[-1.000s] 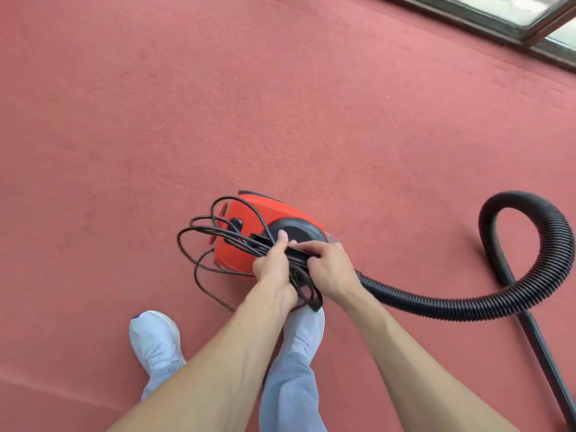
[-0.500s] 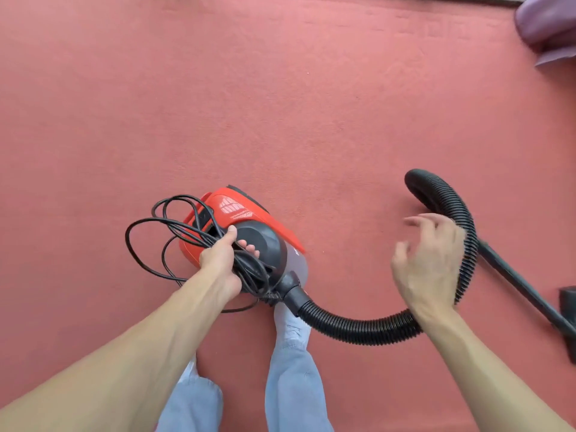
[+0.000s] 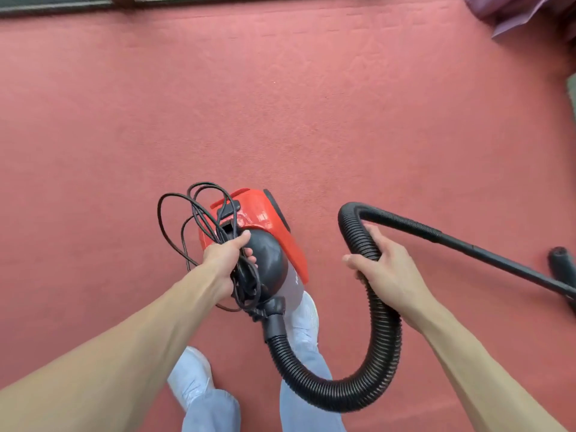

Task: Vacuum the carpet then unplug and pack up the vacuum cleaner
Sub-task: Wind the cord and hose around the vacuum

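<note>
Two bare hands shared the job. The left hand (image 3: 226, 260) sat at the near end of the small red plastic canister vacuum cleaner (image 3: 258, 213), so the machine's body lay just beyond and under its fingers (image 3: 248, 252). The machine hung over the pinkish-red carpet (image 3: 280, 104), hiding part of a pale blue shoe (image 3: 307, 319).

Its shell was glossy red with a dark grey dome and a black trim strip. A thin black power cord (image 3: 174, 219) was gathered in loose loops that spilled off to the left. From its near end a ribbed black flexible hose (image 3: 383, 353) swept down and round in a wide U, then up into a straight black wand (image 3: 498, 257).

The left fingers were curled tight, clamped on the bundled cord together with what seemed to be the carry handle. The right hand (image 3: 389, 269) gripped the hose near its top bend, its fingers (image 3: 372, 232) wrapped over the ribs and its thumb underneath.
</note>
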Tool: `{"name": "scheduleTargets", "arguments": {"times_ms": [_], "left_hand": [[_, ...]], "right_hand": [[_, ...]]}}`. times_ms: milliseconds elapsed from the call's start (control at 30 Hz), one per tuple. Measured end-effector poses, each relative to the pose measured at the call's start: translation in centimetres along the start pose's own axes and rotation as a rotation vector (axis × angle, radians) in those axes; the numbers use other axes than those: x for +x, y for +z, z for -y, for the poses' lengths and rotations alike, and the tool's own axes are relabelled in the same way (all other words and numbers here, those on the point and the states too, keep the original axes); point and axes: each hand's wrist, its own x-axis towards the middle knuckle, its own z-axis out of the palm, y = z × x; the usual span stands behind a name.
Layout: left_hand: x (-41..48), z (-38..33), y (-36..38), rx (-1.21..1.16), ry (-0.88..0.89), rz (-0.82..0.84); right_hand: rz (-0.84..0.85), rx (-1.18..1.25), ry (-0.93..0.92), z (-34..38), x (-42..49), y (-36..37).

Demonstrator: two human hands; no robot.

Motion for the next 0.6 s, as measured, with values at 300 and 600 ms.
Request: {"name": "scheduleTargets", "arguments": {"times_ms": [300, 600], "left_hand": [[-1.6, -2.3, -0.2, 0.433, 0.037, 0.155], [-3.3, -4.7, -4.3, 0.032, -0.097, 0.392]], "right_hand": [[0.171, 0.136, -0.238, 3.3, -8.0, 9.7], [0.364, 0.145, -0.303, 4.2, -9.2, 10.1]]}}
